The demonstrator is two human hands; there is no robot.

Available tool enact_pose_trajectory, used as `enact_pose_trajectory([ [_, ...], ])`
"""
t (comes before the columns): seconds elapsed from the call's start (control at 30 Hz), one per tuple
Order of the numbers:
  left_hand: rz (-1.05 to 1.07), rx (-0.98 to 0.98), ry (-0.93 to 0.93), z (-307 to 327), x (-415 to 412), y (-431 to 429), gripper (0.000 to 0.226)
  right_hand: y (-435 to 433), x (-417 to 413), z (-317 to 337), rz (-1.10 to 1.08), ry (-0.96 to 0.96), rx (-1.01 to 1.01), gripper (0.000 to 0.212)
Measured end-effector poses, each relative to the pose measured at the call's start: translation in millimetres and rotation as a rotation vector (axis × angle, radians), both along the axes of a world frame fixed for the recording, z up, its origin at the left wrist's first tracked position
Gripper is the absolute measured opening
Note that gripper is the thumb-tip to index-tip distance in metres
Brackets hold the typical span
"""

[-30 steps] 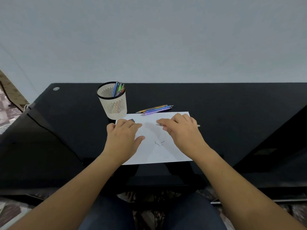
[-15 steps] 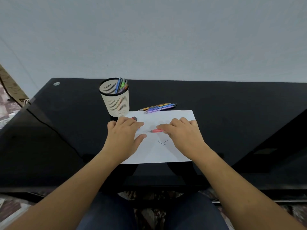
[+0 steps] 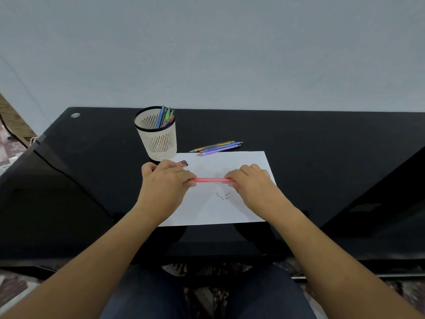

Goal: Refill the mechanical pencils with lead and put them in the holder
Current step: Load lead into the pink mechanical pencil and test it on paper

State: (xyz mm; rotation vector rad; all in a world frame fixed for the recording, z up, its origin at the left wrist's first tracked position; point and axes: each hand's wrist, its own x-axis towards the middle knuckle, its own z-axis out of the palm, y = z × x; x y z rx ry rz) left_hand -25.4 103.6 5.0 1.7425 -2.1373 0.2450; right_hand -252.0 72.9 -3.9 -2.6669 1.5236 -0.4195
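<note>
Pink pencil (image 3: pixel 210 180): held level at the centre of the frame, over the sheet of paper (image 3: pixel 249 161); its two ends are hidden inside the hands.
Left hand (image 3: pixel 164 184): fingers curled, pinching the left end of the pink pencil.
Right hand (image 3: pixel 251 185): fingers curled, pinching the right end of the same pencil.
Sheet of paper: white, lying flat on the black desk (image 3: pixel 310 143), below both hands.
Lead pieces (image 3: pixel 222 196): a few short dark sticks, loose on the paper just below the pencil.
Lead case (image 3: pixel 182 163): small, dark with red, on the paper's upper left corner, just above the left hand.
Holder (image 3: pixel 157 133): cream slotted cup with a black rim, upright, just beyond the paper's upper left corner; several coloured pencils (image 3: pixel 166 116) stand in it, leaning right.
Loose pencils (image 3: pixel 217 147): yellow, blue and purple, lying together on the desk at the paper's upper edge, right of the holder.
</note>
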Motion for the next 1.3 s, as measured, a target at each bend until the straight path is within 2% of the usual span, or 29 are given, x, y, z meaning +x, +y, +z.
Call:
enact_pose_trajectory([
  [0.17, -0.01, 0.017, 0.022, -3, -10, 2, 0.021, 2, 9, -2, 0.008, -0.031, -0.009, 0.026],
  [0.37, -0.059, -0.052, -0.028, -7, -22, 0, 0.015, 7, 18, -3, 0.022, -0.112, 0.037, 0.026],
  [0.6, 0.014, -0.035, 0.053, -5, -9, 0, 0.011, 8, 0, 4, -0.035, -0.188, 0.148, 0.028],
  [0.77, -0.004, -0.063, 0.065, -9, -14, 1, 0.011, 14, 8, 7, -0.031, -0.272, 0.14, 0.028],
  [1.03, 0.005, -0.034, 0.062, -12, -17, 1, 0.01, 12, 13, 5, -0.104, -0.213, 0.178, 0.026],
  [1.2, 0.113, 0.032, 0.05, -6, -7, 0, 0.013, 8, 0, 7, -0.192, -0.259, 0.203, 0.024],
  [1.3, 0.106, 0.038, 0.051, -2, -9, -1, 0.016, 4, -3, 4, -0.165, -0.188, 0.228, 0.023],
])
